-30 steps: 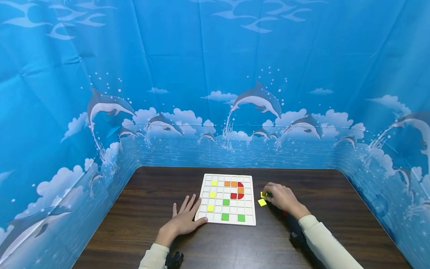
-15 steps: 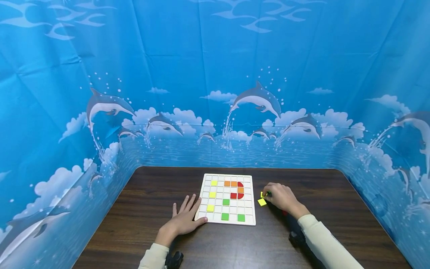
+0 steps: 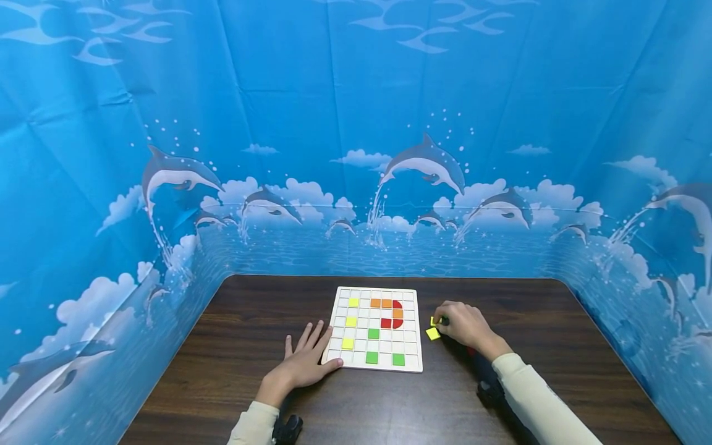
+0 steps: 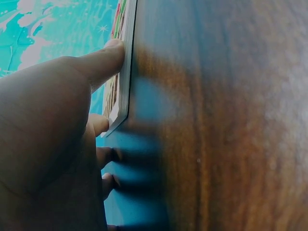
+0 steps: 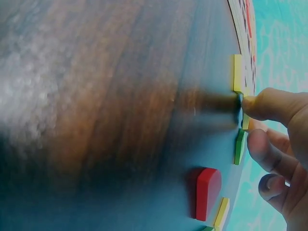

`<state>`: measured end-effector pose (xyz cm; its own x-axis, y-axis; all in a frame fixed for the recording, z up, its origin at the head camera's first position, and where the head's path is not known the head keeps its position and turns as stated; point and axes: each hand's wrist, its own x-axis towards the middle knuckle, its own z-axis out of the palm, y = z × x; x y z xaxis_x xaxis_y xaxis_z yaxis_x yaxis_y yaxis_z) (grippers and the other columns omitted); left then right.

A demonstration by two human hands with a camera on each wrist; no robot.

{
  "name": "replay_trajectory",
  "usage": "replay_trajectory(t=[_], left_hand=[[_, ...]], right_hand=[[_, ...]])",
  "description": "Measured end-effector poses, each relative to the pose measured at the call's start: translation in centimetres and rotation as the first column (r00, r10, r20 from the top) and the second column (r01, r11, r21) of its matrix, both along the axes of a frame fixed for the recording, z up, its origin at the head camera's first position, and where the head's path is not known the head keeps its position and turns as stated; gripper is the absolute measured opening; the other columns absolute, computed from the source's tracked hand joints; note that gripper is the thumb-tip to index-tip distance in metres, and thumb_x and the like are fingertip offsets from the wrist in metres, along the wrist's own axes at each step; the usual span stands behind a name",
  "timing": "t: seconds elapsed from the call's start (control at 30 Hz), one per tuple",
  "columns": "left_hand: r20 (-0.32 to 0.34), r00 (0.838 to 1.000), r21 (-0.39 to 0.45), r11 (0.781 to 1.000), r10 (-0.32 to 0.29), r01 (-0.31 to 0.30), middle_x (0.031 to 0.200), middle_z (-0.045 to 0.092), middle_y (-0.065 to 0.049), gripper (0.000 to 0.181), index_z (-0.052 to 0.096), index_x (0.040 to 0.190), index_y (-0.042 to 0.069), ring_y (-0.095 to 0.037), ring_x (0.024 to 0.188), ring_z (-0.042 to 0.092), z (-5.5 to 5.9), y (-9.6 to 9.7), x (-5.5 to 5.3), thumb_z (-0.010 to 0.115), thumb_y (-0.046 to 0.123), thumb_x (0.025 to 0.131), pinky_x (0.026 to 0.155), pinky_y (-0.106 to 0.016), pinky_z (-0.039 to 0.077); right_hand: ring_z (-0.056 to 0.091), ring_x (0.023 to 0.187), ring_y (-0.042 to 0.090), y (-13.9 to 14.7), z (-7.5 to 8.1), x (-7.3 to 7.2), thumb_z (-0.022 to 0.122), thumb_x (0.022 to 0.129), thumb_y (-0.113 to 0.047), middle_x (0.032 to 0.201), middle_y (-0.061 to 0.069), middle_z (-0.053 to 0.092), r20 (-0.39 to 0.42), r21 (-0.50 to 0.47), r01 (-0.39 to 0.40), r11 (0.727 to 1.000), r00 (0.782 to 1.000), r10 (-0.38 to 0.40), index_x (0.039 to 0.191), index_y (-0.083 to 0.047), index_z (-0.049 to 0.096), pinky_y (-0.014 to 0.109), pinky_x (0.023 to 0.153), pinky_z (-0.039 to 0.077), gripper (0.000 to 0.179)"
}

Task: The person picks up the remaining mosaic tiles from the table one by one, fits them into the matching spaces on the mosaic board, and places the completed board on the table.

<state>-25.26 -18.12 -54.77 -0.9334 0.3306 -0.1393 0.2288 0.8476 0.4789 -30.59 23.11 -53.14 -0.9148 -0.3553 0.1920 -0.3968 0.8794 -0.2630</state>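
Observation:
A white gridded board (image 3: pixel 411 339) lies on the table, with yellow, green, orange and red pieces set on its squares. Fingers spread, my left hand (image 3: pixel 303 366) rests at the board's near left corner, thumb on the front edge and index finger along the left side. To the right of the board, my right hand (image 3: pixel 470 326) pinches a yellow square tile (image 5: pixel 246 121) between thumb and index finger, low at the tabletop. Another yellow tile (image 3: pixel 432 334) lies flat just in front of those fingertips. In the right wrist view a green tile (image 5: pixel 239 147) lies below the fingertips.
Beside the right hand lie a thick red piece (image 5: pixel 208 195) and one more yellow piece (image 5: pixel 222 214), mostly hidden by the hand in the head view. The dark wooden table (image 3: pixel 256 309) is enclosed by a blue dolphin-print curtain (image 3: pixel 356 111).

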Motion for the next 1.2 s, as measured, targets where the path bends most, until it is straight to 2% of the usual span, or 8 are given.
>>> replay_trajectory(t=[0.17,0.27,0.43,0.63,0.8,0.9,0.97,1.2], left_hand=[[0.012,1.000,-0.008,1.000,0.004,-0.004,0.180,0.013,-0.015,0.096,0.025,0.172,0.018,-0.042,0.167,0.004,0.7,0.2,0.3,0.056,0.072,0.099,0.122,-0.081,-0.010],[0.008,1.000,-0.012,1.000,-0.001,0.001,0.180,0.013,-0.015,0.095,0.025,0.172,0.018,-0.042,0.167,0.003,0.5,0.2,0.3,0.057,0.071,0.099,0.120,-0.082,-0.010],[0.016,1.000,-0.026,1.000,0.014,-0.013,0.181,0.010,-0.012,0.097,0.023,0.172,0.021,-0.039,0.168,0.001,-0.4,0.0,0.0,0.056,0.074,0.098,0.123,-0.079,-0.010],[-0.011,1.000,-0.034,0.999,0.019,-0.019,0.181,0.011,-0.009,0.097,0.023,0.172,0.023,-0.038,0.168,0.002,-1.7,-0.2,-0.6,0.054,0.077,0.098,0.124,-0.078,-0.009],[-0.020,1.000,-0.026,1.000,0.009,-0.010,0.181,0.011,-0.011,0.097,0.023,0.172,0.023,-0.040,0.168,0.002,-1.3,-0.2,-0.4,0.054,0.077,0.098,0.122,-0.080,-0.009],[-0.012,1.000,-0.006,1.000,0.005,-0.005,0.180,0.013,-0.014,0.096,0.024,0.172,0.022,-0.042,0.167,0.004,-0.6,-0.1,-0.2,0.054,0.075,0.099,0.120,-0.082,-0.010],[-0.015,1.000,-0.013,1.000,0.009,-0.010,0.181,0.013,-0.013,0.096,0.025,0.172,0.022,-0.041,0.167,0.003,-0.8,-0.1,-0.3,0.055,0.075,0.098,0.121,-0.081,-0.010],[-0.001,1.000,-0.029,0.999,0.021,-0.021,0.180,0.014,-0.014,0.096,0.025,0.172,0.022,-0.042,0.167,0.005,-0.1,0.2,-0.3,0.056,0.075,0.098,0.121,-0.081,-0.010]], right_hand=[[0.072,0.084,0.016,0.0,0.2,0.1,0.086,0.089,-0.017,0.112,0.004,0.079,-0.021,-0.009,0.000,1.000,1.000,-0.001,0.094,-0.020,0.082,0.034,0.062,0.055,0.007],[0.071,0.083,0.016,-0.1,0.4,0.1,0.086,0.088,-0.017,0.110,0.003,0.079,-0.036,-0.023,0.000,1.000,0.999,-0.001,0.094,-0.019,0.082,0.035,0.063,0.056,0.007],[0.069,0.081,0.014,-0.3,0.6,0.3,0.086,0.088,-0.018,0.108,0.001,0.078,-0.060,-0.043,-0.002,0.999,0.998,-0.001,0.093,-0.019,0.083,0.033,0.063,0.055,0.006],[0.071,0.085,0.017,-0.8,1.2,0.6,0.087,0.087,-0.018,0.109,0.001,0.078,-0.069,-0.069,0.003,0.998,0.998,-0.008,0.091,-0.019,0.084,0.031,0.064,0.055,0.005],[0.070,0.082,0.014,-1.5,1.8,0.7,0.087,0.087,-0.018,0.108,0.001,0.078,-0.081,-0.073,-0.004,0.997,0.997,-0.002,0.090,-0.020,0.084,0.026,0.061,0.052,0.005],[0.067,0.079,0.011,-1.9,2.0,0.6,0.088,0.087,-0.019,0.108,0.000,0.078,-0.096,-0.073,-0.015,0.997,0.995,0.008,0.090,-0.021,0.084,0.023,0.057,0.047,0.005],[0.067,0.079,0.011,-2.1,2.1,0.6,0.088,0.088,-0.019,0.109,0.001,0.078,-0.101,-0.080,-0.029,0.996,0.995,0.021,0.091,-0.020,0.084,0.022,0.056,0.044,0.005],[0.071,0.084,0.014,-3.3,2.7,0.4,0.089,0.088,-0.018,0.110,0.001,0.079,-0.141,-0.099,-0.081,0.992,0.988,0.067,0.092,-0.019,0.084,0.027,0.061,0.050,0.006]])
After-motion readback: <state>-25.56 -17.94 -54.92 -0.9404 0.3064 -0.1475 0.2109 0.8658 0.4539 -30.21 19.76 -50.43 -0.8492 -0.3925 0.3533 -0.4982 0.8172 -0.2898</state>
